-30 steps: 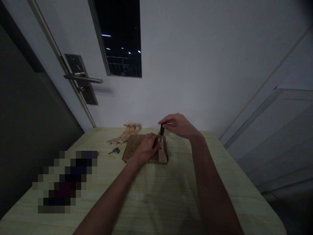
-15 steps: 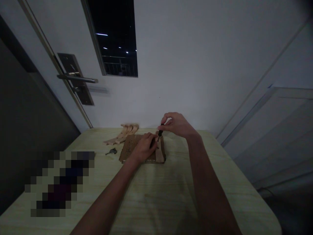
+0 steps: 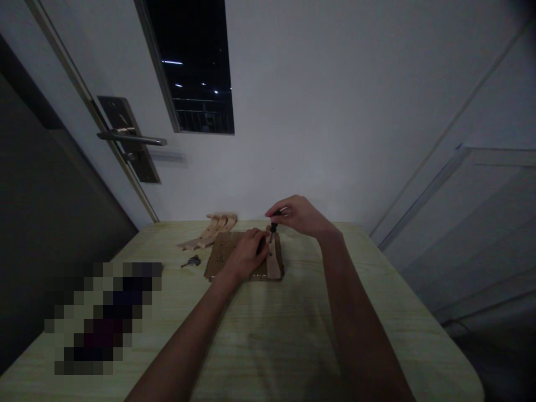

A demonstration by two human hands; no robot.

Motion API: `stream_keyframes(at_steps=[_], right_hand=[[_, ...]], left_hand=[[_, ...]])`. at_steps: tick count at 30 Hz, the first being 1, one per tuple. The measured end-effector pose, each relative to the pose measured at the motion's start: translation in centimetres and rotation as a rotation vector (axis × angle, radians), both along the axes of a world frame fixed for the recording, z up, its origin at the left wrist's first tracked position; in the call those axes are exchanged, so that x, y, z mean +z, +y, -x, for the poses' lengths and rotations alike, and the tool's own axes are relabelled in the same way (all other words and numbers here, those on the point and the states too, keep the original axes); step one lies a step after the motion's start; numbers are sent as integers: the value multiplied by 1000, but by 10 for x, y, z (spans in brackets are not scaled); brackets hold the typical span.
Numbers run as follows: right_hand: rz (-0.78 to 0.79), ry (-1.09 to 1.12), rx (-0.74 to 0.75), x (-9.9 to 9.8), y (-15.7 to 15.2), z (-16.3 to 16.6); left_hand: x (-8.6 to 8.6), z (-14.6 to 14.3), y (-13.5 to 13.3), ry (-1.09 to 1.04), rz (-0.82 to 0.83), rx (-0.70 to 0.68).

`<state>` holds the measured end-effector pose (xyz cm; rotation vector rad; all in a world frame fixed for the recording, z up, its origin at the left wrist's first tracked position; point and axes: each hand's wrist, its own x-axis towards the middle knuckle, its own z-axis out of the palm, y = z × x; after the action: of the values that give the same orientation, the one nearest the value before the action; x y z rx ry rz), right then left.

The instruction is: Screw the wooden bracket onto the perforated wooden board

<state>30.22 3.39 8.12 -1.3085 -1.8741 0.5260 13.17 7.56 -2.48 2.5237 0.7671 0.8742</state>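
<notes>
My right hand pinches the black handle of a screwdriver. The shaft points down at the upper part of a pale wooden piece. That piece lies along the right side of a brown corrugated cardboard slab and has a dark hole or screw in it. Across the cardboard rests my left hand, with its thumb and fingers closed against the left edge of the wooden piece. Whether the screwdriver tip sits in a screw is too small to tell.
Several curved wooden pieces lie behind the cardboard on the left. A small heap of screws is on the table beside it. A white door with a metal handle rises behind the table. A blurred patch covers the left front.
The fingers of my right hand have turned around the screwdriver handle and shifted slightly left. My left hand keeps its place on the wooden piece. The camera view has tilted a little.
</notes>
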Motion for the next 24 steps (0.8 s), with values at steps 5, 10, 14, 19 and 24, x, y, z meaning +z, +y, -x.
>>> stream_keyframes(at_steps=[5, 10, 14, 19, 24], right_hand=[[39, -21, 28, -1, -2, -3], [-42, -52, -50, 0, -2, -3], [-67, -79, -66, -1, 1, -2], [-113, -92, -72, -3, 4, 2], [-100, -123, -4, 1, 0, 4]], left_hand=[[0, -1, -1, -5, -17, 8], [1, -1, -1, 20, -12, 17], [0, -1, -1, 9, -19, 10], [1, -1, -1, 0, -20, 15], [2, -1, -1, 4, -13, 12]])
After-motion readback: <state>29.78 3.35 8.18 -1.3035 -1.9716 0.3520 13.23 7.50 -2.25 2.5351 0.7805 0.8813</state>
